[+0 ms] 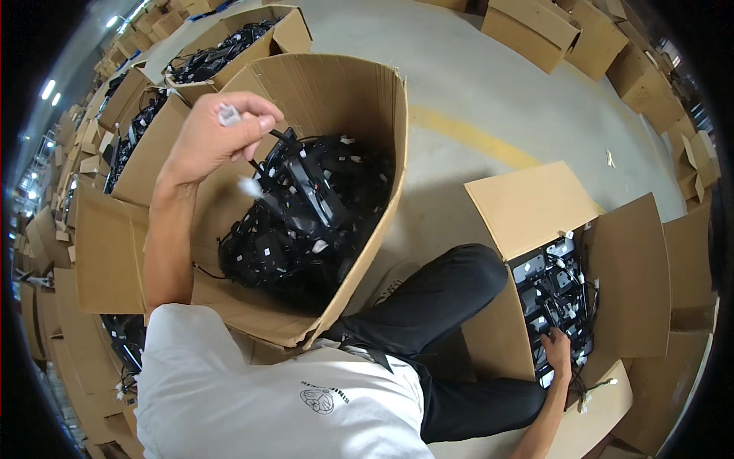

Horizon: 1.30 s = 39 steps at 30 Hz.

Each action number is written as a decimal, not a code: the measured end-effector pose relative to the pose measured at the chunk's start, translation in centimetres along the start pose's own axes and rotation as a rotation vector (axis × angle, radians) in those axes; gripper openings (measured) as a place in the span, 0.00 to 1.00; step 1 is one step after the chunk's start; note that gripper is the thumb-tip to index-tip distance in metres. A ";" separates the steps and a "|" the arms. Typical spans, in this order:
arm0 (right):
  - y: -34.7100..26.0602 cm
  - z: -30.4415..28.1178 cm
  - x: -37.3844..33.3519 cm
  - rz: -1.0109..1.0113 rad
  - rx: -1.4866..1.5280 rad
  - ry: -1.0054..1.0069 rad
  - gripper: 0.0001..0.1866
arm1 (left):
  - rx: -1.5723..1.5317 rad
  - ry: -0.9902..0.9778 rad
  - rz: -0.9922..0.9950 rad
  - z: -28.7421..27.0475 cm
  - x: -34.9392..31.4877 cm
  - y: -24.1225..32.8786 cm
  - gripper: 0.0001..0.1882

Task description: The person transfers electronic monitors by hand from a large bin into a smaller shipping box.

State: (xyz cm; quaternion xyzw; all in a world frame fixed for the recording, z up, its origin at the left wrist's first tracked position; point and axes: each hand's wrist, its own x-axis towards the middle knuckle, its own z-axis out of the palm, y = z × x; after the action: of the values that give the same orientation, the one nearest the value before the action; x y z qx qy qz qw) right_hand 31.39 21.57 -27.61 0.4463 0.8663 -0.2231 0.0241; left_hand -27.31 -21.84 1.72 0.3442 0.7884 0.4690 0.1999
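Observation:
My left hand point(222, 134) is raised over the near wall of a deep cardboard box point(336, 84), its fingers pinched round a black cable point(281, 136). A white connector point(228, 115) shows at the back of that hand, and another white end is blurred below it. Underneath, black plastic devices point(313, 195) with tangled cables fill the bottom of the box. At the right, my right hand point(558, 352) reaches down into a smaller open box point(627, 268), fingers bent among flat black devices point(547, 275) and cables. What its fingertips grip is hidden.
My bent leg point(436, 298) in black trousers lies between the two boxes. More open boxes point(222, 53) of black cabled parts stand at the left. Stacked cartons point(527, 30) line the far right, beyond a yellow floor stripe point(474, 138). A raised flap point(531, 206) borders the right box.

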 end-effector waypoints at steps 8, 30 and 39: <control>-23.9 -6.6 1.1 -0.390 0.420 0.132 0.25 | -0.229 0.100 0.467 3.9 -0.8 9.2 0.10; -33.2 -5.0 -6.8 -0.766 1.557 -0.463 0.20 | -1.086 -0.722 0.349 24.1 4.4 18.0 0.09; -31.9 -6.0 -8.2 -0.594 1.367 0.318 0.22 | -1.149 -0.859 0.358 30.0 7.3 15.6 0.21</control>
State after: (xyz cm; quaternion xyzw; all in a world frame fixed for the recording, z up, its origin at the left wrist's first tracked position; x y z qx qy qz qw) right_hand 12.27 1.70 -8.61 0.1367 0.6120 -0.6402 -0.4438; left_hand -7.64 6.64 0.99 0.4621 0.2027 0.6571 0.5600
